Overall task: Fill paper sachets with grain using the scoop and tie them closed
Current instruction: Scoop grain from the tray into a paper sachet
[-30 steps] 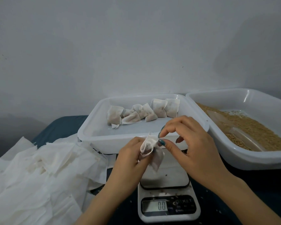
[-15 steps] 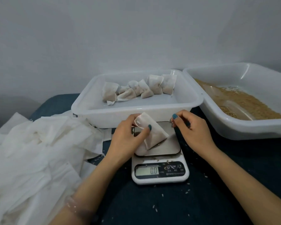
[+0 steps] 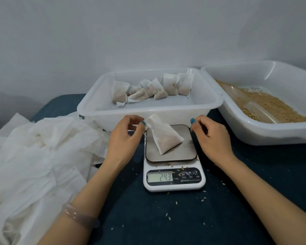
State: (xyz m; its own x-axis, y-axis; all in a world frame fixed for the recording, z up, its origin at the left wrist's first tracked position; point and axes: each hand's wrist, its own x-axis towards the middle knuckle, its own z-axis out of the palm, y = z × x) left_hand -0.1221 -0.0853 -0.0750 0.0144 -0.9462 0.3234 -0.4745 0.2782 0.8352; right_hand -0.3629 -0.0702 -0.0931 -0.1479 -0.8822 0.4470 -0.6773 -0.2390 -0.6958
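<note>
A filled paper sachet (image 3: 166, 138) lies tilted on the steel plate of a small white scale (image 3: 173, 179), whose display reads 24.3. My left hand (image 3: 122, 140) hovers just left of the sachet's gathered top with loosely curled fingers, its thumb tip beside the paper, gripping nothing. At the scale's right edge, my right hand (image 3: 212, 137) is also loosely curled and empty. A clear scoop (image 3: 260, 112) lies in the brown grain (image 3: 272, 101) inside the right-hand white tray (image 3: 272, 135).
Behind the scale, a white tray (image 3: 148, 110) holds several filled sachets (image 3: 154, 89). A heap of empty paper sachets (image 3: 34, 156) covers the left side. Loose grains dot the dark blue cloth (image 3: 166, 218) around the scale. A plain wall stands behind.
The sachet, held up in both hands a second ago, was set on the scale and let go. Both hands have drawn apart to the sides, and the display went from 0.0 to 24.3.
</note>
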